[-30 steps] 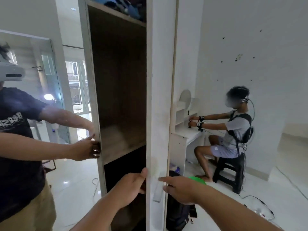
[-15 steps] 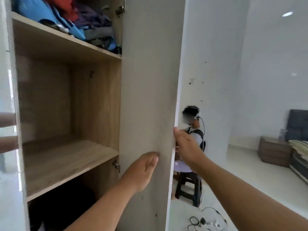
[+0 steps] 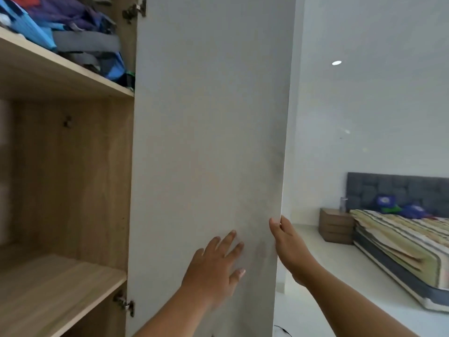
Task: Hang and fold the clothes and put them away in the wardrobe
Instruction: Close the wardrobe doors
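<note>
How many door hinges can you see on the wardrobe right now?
2: an upper hinge beside the clothes pile, and a lower hinge under the bare wooden shelf. Others may sit outside the frame.

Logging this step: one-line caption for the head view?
Left hand flat on the open wardrobe door, right hand gripping its edge.

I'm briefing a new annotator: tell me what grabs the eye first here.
The tall pale grey wardrobe door fills the centre, the left hand flat on its face and the right hand gripping its free edge. Crumpled blue and grey clothes crowd the upper wooden shelf, top left.
</note>
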